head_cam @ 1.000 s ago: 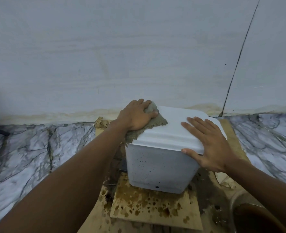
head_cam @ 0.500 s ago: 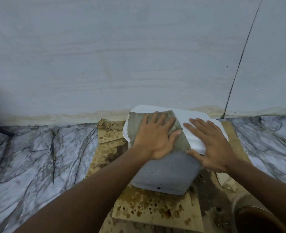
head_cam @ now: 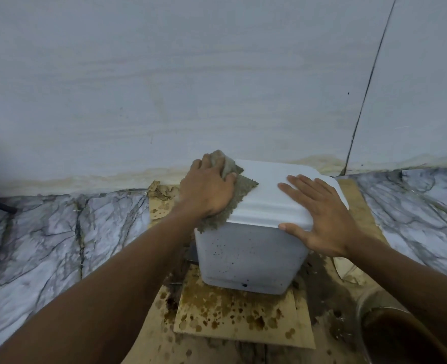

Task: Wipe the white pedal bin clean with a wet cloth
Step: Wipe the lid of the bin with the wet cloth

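Now, far left, the veined marble floor (head_cam: 46,245) runs up to the pale wall (head_cam: 217,88). The left hand (head_cam: 209,190) reaches over it onto the far left corner of the white pedal bin (head_cam: 248,256). Its fingers curl round a bunched fold of the grey-green cloth (head_cam: 243,190), and the palm presses the rest down on the lid (head_cam: 269,187). One corner of the cloth hangs over the lid's left edge. The pedal bin stands mid-frame on stained cardboard (head_cam: 243,319), close against the wall, its front face speckled with dark spots. On the lid's right side, the right hand (head_cam: 322,219) lies flat, fingers spread, thumb over the near rim. Bottom right, a round dark container (head_cam: 374,300) shows its rim.
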Tool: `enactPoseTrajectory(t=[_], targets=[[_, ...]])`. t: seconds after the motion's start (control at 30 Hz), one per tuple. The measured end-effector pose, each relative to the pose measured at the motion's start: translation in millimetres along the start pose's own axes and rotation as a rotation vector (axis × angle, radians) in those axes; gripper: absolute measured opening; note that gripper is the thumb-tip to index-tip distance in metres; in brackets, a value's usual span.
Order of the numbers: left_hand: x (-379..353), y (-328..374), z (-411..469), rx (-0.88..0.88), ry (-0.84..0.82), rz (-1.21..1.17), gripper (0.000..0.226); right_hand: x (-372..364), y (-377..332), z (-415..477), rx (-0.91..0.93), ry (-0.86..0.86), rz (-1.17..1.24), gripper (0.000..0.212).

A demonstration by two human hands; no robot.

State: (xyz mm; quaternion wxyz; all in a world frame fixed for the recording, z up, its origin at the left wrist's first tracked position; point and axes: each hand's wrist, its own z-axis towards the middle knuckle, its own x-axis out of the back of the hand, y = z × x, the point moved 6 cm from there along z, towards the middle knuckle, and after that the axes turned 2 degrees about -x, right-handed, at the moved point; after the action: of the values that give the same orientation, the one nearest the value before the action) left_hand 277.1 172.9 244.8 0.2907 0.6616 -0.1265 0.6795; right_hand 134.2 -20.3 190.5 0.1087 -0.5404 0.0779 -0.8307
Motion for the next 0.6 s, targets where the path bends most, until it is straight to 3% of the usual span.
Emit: enactPoseTrajectory(t=[0.13, 0.27, 0.5, 0.6], targets=[[-10, 10, -39, 0.01, 0.161, 0.082, 0.066, 1, 2, -1, -0.009, 0.002, -0.012, 0.083], [-31, 21, -61, 0.025, 0.214, 0.094, 0.07, 2, 4, -2, -0.012, 0.011, -0.01, 0.084], [-42, 45, -68, -0.113, 0.195, 0.169, 0.068, 1, 5, 2, -0.011, 0.051, 0.021, 0.084], [-32, 40, -46, -0.133, 0.1, 0.156, 0.067, 0, 5, 4, -0.01, 0.049, 0.02, 0.083]])
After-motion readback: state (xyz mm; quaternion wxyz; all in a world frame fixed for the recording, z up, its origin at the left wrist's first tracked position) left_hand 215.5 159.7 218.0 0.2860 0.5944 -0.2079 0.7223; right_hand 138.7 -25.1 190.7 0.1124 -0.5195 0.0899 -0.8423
